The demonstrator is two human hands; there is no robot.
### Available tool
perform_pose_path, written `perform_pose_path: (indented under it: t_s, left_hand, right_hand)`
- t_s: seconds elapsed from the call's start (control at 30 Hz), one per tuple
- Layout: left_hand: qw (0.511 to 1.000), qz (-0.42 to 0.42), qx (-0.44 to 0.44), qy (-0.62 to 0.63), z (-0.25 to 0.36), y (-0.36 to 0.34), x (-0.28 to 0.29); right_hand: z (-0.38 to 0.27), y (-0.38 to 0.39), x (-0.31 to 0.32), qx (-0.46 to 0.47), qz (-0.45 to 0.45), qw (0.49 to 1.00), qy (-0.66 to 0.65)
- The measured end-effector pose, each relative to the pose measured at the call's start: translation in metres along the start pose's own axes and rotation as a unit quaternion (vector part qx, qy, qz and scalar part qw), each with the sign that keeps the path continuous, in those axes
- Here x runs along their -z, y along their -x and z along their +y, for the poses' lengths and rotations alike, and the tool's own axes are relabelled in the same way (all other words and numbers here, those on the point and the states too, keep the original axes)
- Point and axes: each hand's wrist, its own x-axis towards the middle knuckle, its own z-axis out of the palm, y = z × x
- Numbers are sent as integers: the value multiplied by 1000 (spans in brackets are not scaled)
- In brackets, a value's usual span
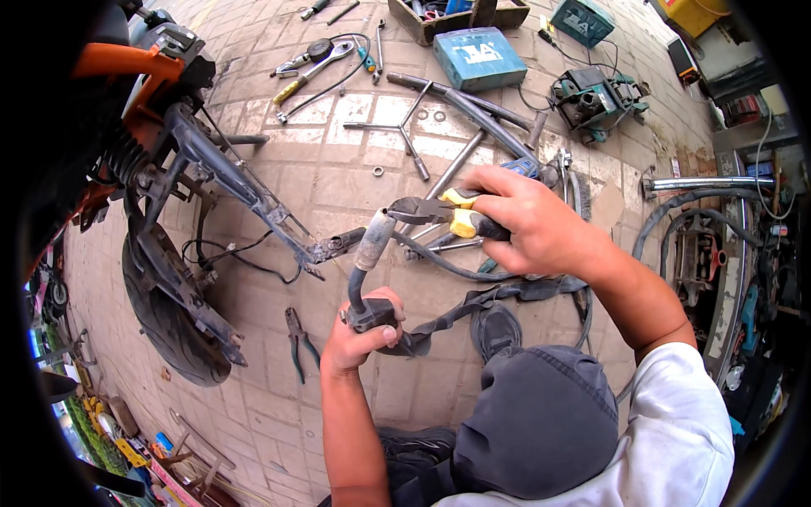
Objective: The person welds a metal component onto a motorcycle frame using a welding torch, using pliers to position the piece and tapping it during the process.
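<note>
Beside a motorcycle frame [221, 165], a welding torch [358, 282] points away from the person, the left hand [353, 345] closed around its black handle [369, 315]; the right hand [541, 221] is clamped on yellow-and-black pliers [464, 224], their jaws at the torch's nozzle tip [383, 216].

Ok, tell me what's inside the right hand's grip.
The right hand holds yellow-and-black pliers; their metal jaws and front grips show, but the hand covers the handle ends.

Yellow-and-black pliers [432, 210], teal box [480, 61] (white-marked).
</note>
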Motion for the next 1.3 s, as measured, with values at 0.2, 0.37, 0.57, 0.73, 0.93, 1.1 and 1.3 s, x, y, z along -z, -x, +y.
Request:
perform_pose_path:
  t_s: [0.2,0.37,0.57,0.73,0.93,1.1,1.3]
  left_hand:
    - [1000,9,-1,10,-2,0,-4]
    - [1000,7,-3,28,-6,5,1]
    - [1000,12,1,24,-9,5,2]
    - [1000,8,-7,27,-7,3,1]
    - [1000,7,-2,24,-8,2,3]
    - [999,6,2,36,-10,1,5]
    - [999,2,-9,49,-8,0,4]
  right_hand:
    - [-20,17,-38,-207,-83,870,-440]
    - [-21,13,-51,-100,-15,936,-338]
    - [-6,2,-29,31,79,995,49]
    - [-24,13,-43,-263,-125,788,-543]
    - [-13,5,-60,-22,60,976,-207]
    - [-8,5,-54,-26,89,987,-133]
    - [-21,11,-55,-182,-91,825,-528]
